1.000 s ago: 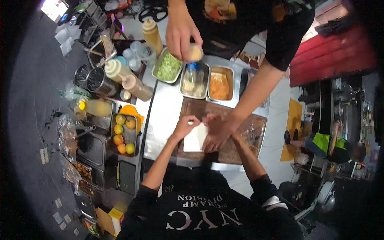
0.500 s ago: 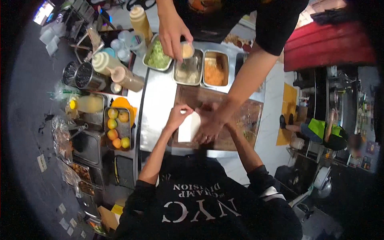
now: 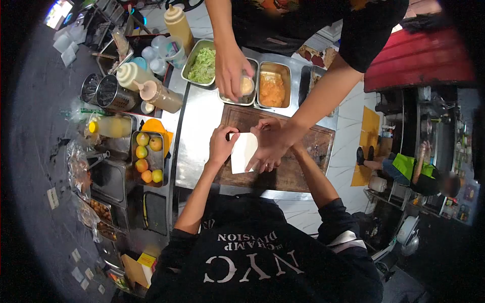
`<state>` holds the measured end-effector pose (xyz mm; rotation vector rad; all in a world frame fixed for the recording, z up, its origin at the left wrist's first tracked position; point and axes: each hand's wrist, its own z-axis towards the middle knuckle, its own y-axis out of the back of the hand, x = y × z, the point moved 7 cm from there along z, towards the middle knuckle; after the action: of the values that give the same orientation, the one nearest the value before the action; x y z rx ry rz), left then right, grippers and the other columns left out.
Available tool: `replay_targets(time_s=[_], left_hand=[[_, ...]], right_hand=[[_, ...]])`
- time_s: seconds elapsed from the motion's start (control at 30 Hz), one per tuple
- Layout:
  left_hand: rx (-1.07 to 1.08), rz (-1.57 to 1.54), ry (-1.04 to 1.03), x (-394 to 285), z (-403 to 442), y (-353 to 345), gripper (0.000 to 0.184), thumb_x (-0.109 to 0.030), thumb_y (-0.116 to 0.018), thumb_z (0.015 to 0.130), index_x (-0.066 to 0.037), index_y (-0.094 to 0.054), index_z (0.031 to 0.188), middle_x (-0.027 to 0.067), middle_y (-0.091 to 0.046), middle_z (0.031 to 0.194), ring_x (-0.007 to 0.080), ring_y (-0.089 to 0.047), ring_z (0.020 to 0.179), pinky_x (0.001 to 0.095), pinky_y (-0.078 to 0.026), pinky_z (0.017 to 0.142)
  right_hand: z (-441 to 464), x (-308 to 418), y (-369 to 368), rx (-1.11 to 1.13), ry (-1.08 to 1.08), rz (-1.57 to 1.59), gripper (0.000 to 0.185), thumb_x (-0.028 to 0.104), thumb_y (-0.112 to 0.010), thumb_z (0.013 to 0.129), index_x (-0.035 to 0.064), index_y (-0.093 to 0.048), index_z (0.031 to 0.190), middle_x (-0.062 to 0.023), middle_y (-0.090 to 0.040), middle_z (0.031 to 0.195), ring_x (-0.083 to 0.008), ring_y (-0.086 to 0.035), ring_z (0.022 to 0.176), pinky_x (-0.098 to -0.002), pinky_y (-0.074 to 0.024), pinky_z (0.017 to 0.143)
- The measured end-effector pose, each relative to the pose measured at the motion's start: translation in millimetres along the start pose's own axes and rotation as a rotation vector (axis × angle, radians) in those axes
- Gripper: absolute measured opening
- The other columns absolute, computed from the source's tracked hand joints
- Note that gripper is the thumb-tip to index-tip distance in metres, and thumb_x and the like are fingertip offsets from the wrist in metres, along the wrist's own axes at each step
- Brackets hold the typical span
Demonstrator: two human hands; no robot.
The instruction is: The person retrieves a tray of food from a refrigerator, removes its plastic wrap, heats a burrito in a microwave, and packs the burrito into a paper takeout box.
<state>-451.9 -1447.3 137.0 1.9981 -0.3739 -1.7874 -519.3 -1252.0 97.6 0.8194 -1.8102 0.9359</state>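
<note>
My left hand [image 3: 221, 145] pinches the upper left edge of a white paper sleeve [image 3: 242, 154] with a rounded top, held over a brown wooden cutting board [image 3: 298, 174]. My right hand [image 3: 267, 124] is at the sleeve's upper right edge, its fingers curled against it. A co-worker's hand [image 3: 273, 151] crosses over my right hand and wrist, hiding much of them, with its fingertips at the sleeve's lower right side. The co-worker's other hand [image 3: 233, 70] holds a small clear cup [image 3: 246, 86] with pale contents above a steel pan.
Beyond the board stand steel pans of shredded lettuce [image 3: 203, 65] and an orange filling [image 3: 273, 91]. Sauce bottles [image 3: 160, 96] and a tray of fruit [image 3: 143, 153] are on the left. Another person [image 3: 414, 169] is far right.
The paper sleeve has shifted slightly up and right in my hands. The co-worker's hand with the small cup has moved down and right, nearer the board.
</note>
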Motion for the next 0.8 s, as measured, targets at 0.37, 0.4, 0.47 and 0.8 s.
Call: replay_targets(time_s=[0.37,0.4,0.47,0.8], left_hand=[[-0.027,-0.043,0.102,11.7,2.6,-7.5,0.009,-0.011,-0.068,0.083,-0.003,-0.068,0.087,0.0064,-0.065,0.075,0.0132,-0.054,0.062,0.0288,-0.044,0.060],[-0.025,-0.051,0.107,15.0,3.0,-8.6,0.009,-0.011,-0.068,0.083,-0.003,-0.068,0.086,0.0062,-0.065,0.074,0.0125,-0.053,0.062,0.0286,-0.044,0.060],[-0.021,-0.086,0.115,21.9,4.4,-11.4,0.008,-0.011,-0.068,0.083,-0.003,-0.068,0.086,0.0060,-0.065,0.073,0.0111,-0.053,0.061,0.0278,-0.044,0.059],[-0.062,-0.096,0.165,21.1,-3.5,-11.9,0.009,-0.014,-0.069,0.082,-0.005,-0.067,0.085,0.0122,-0.064,0.077,0.0242,-0.058,0.065,0.0351,-0.045,0.062]], right_hand=[[9.6,0.8,10.4,-0.208,-0.166,-0.503,0.013,0.019,-0.058,0.085,0.0082,-0.061,0.092,0.0021,-0.061,0.083,-0.0061,-0.055,0.077,-0.0214,-0.0444,0.067],[7.3,11.0,6.4,-0.234,-0.155,-0.543,0.012,0.019,-0.058,0.085,0.0081,-0.061,0.090,0.0028,-0.060,0.081,-0.0058,-0.054,0.075,-0.0213,-0.0439,0.065],[11.8,-17.0,16.0,-0.225,-0.159,-0.419,0.012,0.019,-0.059,0.084,0.0082,-0.060,0.088,0.0033,-0.058,0.079,-0.0056,-0.052,0.073,-0.0217,-0.0427,0.063],[15.0,-35.8,13.6,-0.145,-0.157,-0.220,0.014,0.021,-0.061,0.089,0.0105,-0.057,0.097,0.0019,-0.057,0.090,-0.0098,-0.051,0.084,-0.0263,-0.0442,0.076]])
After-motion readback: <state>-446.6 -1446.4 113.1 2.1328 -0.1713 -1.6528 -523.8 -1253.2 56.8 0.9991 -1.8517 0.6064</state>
